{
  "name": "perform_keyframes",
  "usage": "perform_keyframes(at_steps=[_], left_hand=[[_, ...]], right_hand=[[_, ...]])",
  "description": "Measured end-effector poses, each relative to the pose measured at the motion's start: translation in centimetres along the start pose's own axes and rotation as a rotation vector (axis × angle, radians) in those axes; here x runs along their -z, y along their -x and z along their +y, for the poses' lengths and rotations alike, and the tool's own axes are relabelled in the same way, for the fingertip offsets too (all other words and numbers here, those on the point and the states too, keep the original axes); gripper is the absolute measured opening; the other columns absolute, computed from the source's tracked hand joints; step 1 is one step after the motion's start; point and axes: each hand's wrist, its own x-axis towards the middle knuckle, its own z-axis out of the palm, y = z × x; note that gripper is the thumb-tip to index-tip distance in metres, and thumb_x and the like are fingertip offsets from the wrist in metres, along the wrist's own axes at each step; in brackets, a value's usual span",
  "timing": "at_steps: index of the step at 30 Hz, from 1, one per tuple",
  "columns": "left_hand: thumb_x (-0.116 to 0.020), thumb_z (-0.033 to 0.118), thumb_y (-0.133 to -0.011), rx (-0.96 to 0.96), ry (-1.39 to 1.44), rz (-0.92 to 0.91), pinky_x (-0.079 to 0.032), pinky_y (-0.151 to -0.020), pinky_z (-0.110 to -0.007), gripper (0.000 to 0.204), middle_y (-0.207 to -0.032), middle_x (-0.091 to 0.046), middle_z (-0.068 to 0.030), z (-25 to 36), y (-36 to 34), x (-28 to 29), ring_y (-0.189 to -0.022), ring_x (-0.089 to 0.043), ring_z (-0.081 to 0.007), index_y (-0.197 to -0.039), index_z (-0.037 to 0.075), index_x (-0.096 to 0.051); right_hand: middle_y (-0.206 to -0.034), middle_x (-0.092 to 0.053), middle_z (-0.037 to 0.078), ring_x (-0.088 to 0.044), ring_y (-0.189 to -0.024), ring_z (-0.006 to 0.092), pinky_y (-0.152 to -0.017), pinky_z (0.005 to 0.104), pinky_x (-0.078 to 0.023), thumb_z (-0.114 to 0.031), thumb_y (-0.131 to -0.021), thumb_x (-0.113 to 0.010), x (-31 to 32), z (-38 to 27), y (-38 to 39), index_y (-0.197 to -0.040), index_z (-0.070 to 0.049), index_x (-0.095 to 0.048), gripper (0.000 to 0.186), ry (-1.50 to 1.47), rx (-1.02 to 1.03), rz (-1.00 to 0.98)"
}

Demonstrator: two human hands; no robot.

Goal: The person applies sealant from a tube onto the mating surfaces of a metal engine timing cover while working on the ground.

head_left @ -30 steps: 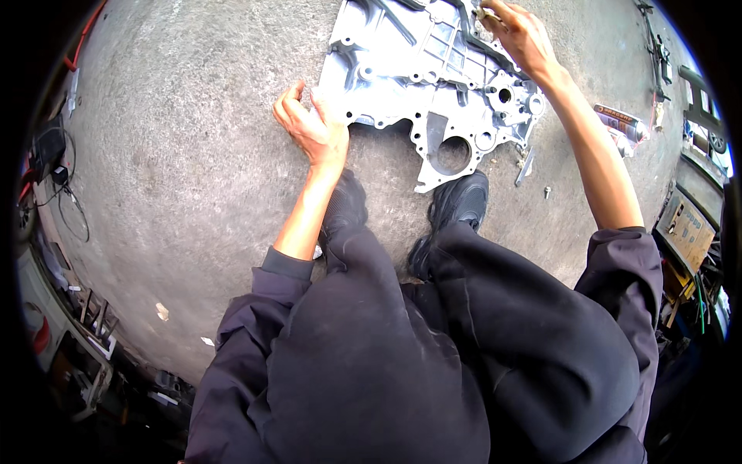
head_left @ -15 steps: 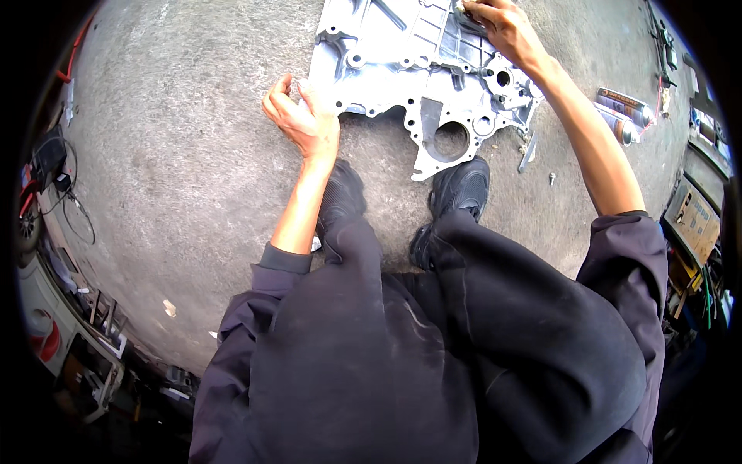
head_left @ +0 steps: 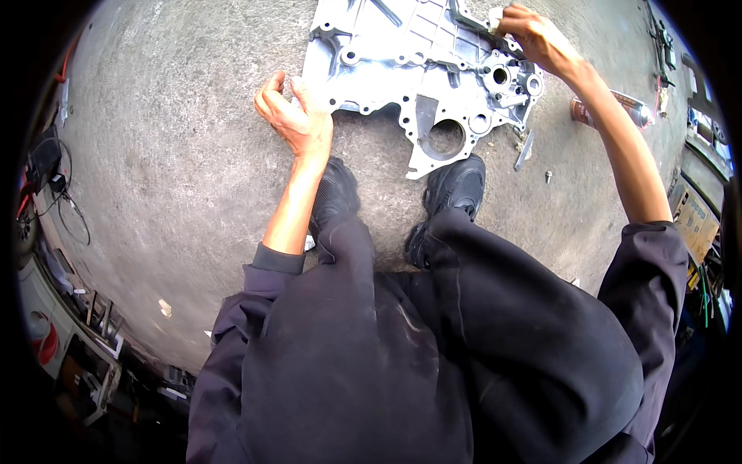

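A large silver-grey cast metal engine cover [head_left: 371, 77] lies on the floor before my feet, cut off by the upper edge of the picture. Bolt holes line its border, and a big round opening sits in its near lobe. My right hand [head_left: 541, 39] is over the cover's right side, fingers closed on a whitish crumpled scrap [head_left: 495, 18], cloth or paper. Beside the left border of the cover is my left hand [head_left: 297, 120], its heel close against the metal. Its fingers are curled, with a small pale patch showing between them and the thumb.
Right of the cover, a spray can [head_left: 630, 108] lies partly behind my forearm. A thin metal strip [head_left: 525, 150] and a small bolt [head_left: 549, 177] are on the concrete floor [head_left: 178, 155]. Black cables [head_left: 71, 209] lie far left; a cardboard box [head_left: 696, 224] stands far right.
My right hand has moved right and slightly nearer across the cover, exposing the pale scrap and the ribs beneath. My left hand stays by the cover's edge.
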Motion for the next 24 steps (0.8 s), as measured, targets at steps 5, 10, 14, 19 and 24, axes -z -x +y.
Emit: perform_keyframes(at_steps=[5, 10, 14, 19, 24], left_hand=[[-0.061, 0.015, -0.094, 0.038, 0.023, 0.001, -0.045, -0.094, -0.043, 0.030, -0.112, -0.054, -0.0182, 0.0, 0.3, 0.0, -0.106, -0.055, -0.0303, -0.116, -0.005, -0.057], [-0.060, 0.015, -0.093, 0.080, 0.074, -0.027, -0.040, -0.098, -0.048, 0.031, -0.110, -0.055, -0.0210, 0.3, 0.2, 0.1, -0.111, -0.050, -0.0354, -0.114, -0.007, -0.055], [-0.060, 0.015, -0.093, 0.078, 0.061, -0.033, -0.040, -0.097, -0.048, 0.031, -0.111, -0.055, -0.0210, 0.4, 0.3, -0.2, -0.111, -0.050, -0.0355, -0.114, -0.007, -0.055], [-0.060, 0.014, -0.094, 0.072, 0.032, -0.029, -0.042, -0.096, -0.045, 0.031, -0.112, -0.054, -0.0199, 0.2, 0.3, -0.1, -0.109, -0.052, -0.0332, -0.116, -0.006, -0.056], [-0.060, 0.016, -0.095, 0.055, -0.007, -0.012, -0.046, -0.093, -0.041, 0.030, -0.113, -0.055, -0.0178, -0.2, 0.4, 0.0, -0.105, -0.056, -0.0297, -0.117, -0.005, -0.057]], right_hand=[[-0.087, -0.067, 0.017, -0.067, -0.080, 0.0327, -0.070, 0.0384, -0.053, 0.002, -0.087, -0.060, -0.7, -1.2, -1.6, -0.108, -0.005, -0.066, 0.023, -0.149, -0.103, 0.556], [-0.097, -0.067, 0.016, -0.067, -0.090, 0.0322, -0.077, 0.0398, -0.054, -0.008, -0.089, -0.068, -1.5, -0.2, -3.4, -0.104, -0.006, -0.072, 0.016, -0.138, -0.085, 0.384], [-0.097, -0.066, 0.016, -0.066, -0.087, 0.0322, -0.075, 0.0420, -0.054, -0.012, -0.090, -0.070, -2.7, -1.0, -3.2, -0.104, -0.005, -0.072, 0.016, -0.166, 0.083, 0.351], [-0.096, -0.066, 0.014, -0.066, -0.084, 0.0294, -0.071, 0.0390, -0.054, -0.008, -0.091, -0.068, -2.2, 1.6, 0.4, -0.108, -0.005, -0.071, 0.018, -0.144, 0.063, 0.226], [-0.103, -0.065, 0.014, -0.064, -0.092, 0.0310, -0.076, 0.0389, -0.052, -0.007, -0.090, -0.064, -2.0, 1.8, 3.9, -0.110, -0.003, -0.069, 0.021, -0.097, 0.099, 0.145]])
